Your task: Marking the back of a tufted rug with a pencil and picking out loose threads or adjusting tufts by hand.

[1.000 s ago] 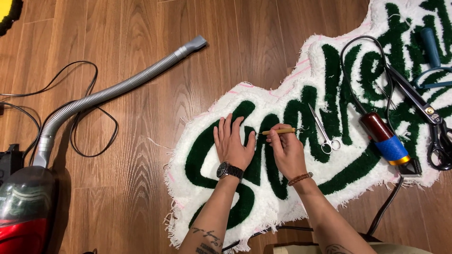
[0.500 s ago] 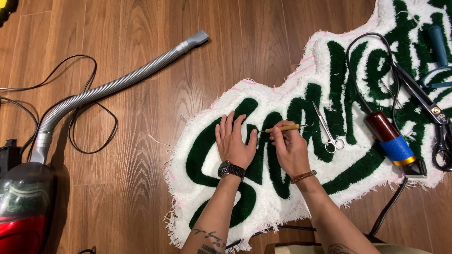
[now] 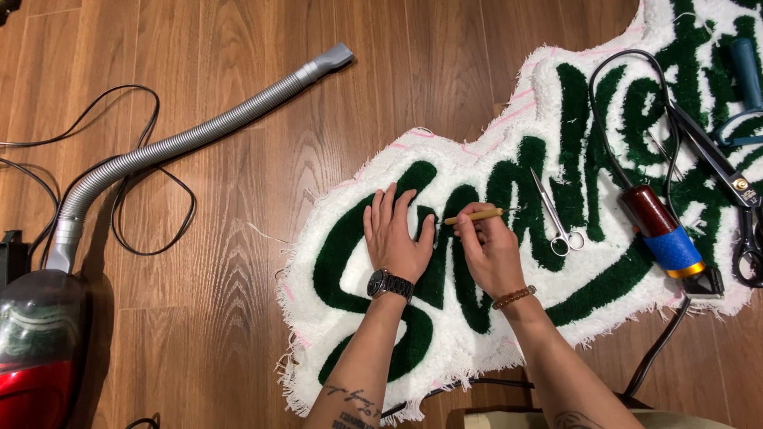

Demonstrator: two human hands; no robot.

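Observation:
A white tufted rug point(image 3: 477, 171) with dark green lettering lies on the wooden floor. My left hand point(image 3: 395, 237), with a black wristwatch, presses flat on the rug, fingers spread. Just to its right, my right hand point(image 3: 486, 250), with a bead bracelet, grips a thin tan wooden-handled tool point(image 3: 475, 215) lying roughly level, its tip pointing left toward the pile between my two hands.
Small silver scissors point(image 3: 555, 214) lie on the rug right of my hands. Farther right are a red-and-blue electric clipper point(image 3: 661, 232) with a black cord and large black shears point(image 3: 727, 183). A red vacuum point(image 3: 36, 349) with a grey hose point(image 3: 191, 139) sits left.
The view has shifted slightly; my hands stay in the same place on the rug, the right hand still working the tool at the green letter.

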